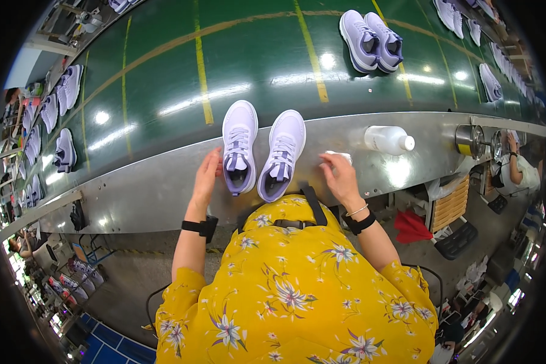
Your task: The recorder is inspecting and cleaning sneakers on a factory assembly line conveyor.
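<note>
A pair of lavender sneakers stands side by side on the metal ledge, toes pointing away from me: the left sneaker and the right sneaker. Their laces are done up, and dark purple trim shows at the collars. My left hand is just left of the left sneaker, fingers stretched out and holding nothing. To the right of the pair, my right hand has its fingers curled at a small white wad, likely a cloth. Part of that wad is hidden behind the fingers.
Beyond the metal ledge runs a green belt with yellow lines, carrying another sneaker pair and several shoes at left. A white bottle lies on its side at right, near a metal container. A person sits far right.
</note>
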{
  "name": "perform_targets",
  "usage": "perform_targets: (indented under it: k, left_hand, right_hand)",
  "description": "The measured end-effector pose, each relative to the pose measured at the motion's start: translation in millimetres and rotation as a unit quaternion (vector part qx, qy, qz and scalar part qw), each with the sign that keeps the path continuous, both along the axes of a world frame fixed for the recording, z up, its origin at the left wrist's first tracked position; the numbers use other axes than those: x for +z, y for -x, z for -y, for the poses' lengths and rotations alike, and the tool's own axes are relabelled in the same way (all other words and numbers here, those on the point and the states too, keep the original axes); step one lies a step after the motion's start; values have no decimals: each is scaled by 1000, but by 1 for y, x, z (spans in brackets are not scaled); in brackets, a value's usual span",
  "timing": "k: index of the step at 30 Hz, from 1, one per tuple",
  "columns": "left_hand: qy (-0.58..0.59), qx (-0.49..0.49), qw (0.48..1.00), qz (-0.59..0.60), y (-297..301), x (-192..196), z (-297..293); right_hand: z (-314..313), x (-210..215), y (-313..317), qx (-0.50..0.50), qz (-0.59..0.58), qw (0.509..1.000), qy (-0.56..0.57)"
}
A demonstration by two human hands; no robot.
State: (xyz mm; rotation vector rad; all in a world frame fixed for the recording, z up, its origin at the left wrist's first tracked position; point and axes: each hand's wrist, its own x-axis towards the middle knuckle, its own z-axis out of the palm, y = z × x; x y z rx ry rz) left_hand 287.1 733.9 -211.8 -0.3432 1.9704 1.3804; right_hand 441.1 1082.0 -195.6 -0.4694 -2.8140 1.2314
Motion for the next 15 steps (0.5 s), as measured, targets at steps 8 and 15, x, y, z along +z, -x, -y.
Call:
perform_targets:
  k: [8, 15]
  left_hand:
    - [-26, 75, 989, -126, -31, -18, -35]
    - [-208, 143, 966, 56, -15, 42, -49]
  right_hand:
    - [45, -38, 13, 23, 159, 871, 464]
    - [16, -1, 31, -60, 105, 809, 575]
